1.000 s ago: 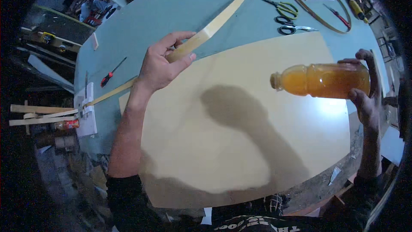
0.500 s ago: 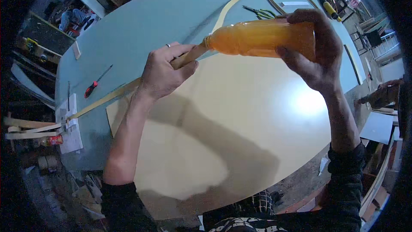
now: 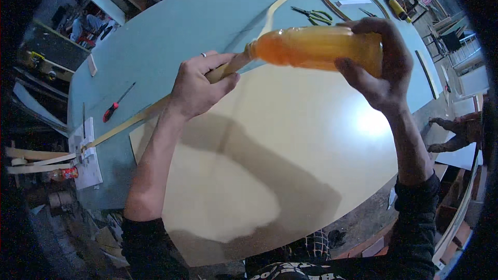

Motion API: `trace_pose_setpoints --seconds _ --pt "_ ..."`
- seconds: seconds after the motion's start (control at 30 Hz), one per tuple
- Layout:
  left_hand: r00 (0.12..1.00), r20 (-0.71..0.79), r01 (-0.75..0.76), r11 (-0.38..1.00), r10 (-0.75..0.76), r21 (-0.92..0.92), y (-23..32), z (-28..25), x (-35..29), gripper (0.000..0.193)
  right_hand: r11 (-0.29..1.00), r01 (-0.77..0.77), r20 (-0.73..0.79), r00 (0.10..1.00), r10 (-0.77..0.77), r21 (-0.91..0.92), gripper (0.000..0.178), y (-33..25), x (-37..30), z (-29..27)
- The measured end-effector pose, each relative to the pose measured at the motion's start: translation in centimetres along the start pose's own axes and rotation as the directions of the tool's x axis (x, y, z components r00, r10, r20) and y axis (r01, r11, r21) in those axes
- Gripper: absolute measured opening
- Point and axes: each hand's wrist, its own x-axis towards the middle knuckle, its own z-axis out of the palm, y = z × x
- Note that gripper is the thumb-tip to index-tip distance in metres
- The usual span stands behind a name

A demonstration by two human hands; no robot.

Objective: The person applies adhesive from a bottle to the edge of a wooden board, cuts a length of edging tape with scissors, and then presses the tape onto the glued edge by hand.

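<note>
My left hand (image 3: 199, 83) is closed around a long, thin, pale-yellow strip (image 3: 122, 128), which runs down to the left edge of the table and curves away at the back right. A clear plastic bottle (image 3: 306, 49) with amber-orange liquid lies nearly level in my right hand (image 3: 386, 59), its fingers wrapped round the base. Its neck points left and meets the strip just beyond my left fingertips; whether it touches is hard to tell. Below both hands lies a large cream panel (image 3: 306, 140) with a curved near edge.
Around the panel spreads a blue-grey table top (image 3: 171, 26). On it are a red-handled screwdriver (image 3: 118, 102), green-handled pliers (image 3: 314, 15) and a yellow-and-black tool (image 3: 397, 8). A white board (image 3: 91, 158) sits at the left edge. Another person's hands (image 3: 456, 132) show at the far right.
The orange liquid has shifted inside the bottle, which tips down slightly more at its neck. Both hands keep their grips. The other person's hands at the right have come further into view.
</note>
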Motion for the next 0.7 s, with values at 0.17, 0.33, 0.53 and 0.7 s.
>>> trace_pose_setpoints --seconds 0.17,0.33,0.53,0.7 --pt "1.000 -0.014 -0.017 0.999 0.016 -0.036 -0.9 -0.1 0.7 0.041 0.917 -0.053 -0.138 0.990 -0.002 -0.396 0.043 3.1 -0.8 -2.8" --pt "0.994 -0.047 -0.092 0.990 0.097 0.103 -5.4 0.9 3.7 0.066 0.873 -0.448 -0.493 0.726 0.480 0.191 0.037 2.6 -10.2 -9.7" --pt "0.963 0.106 0.221 0.951 -0.248 0.216 -9.9 4.6 8.2 0.094 0.824 -0.566 -0.648 0.626 0.433 0.003 0.047 -2.1 -23.9 -13.3" --pt "0.976 0.054 0.185 0.931 -0.212 0.315 -8.7 5.7 6.0 0.093 0.514 0.006 -0.475 0.394 0.787 0.858 0.052 -9.9 -28.3 -17.9"
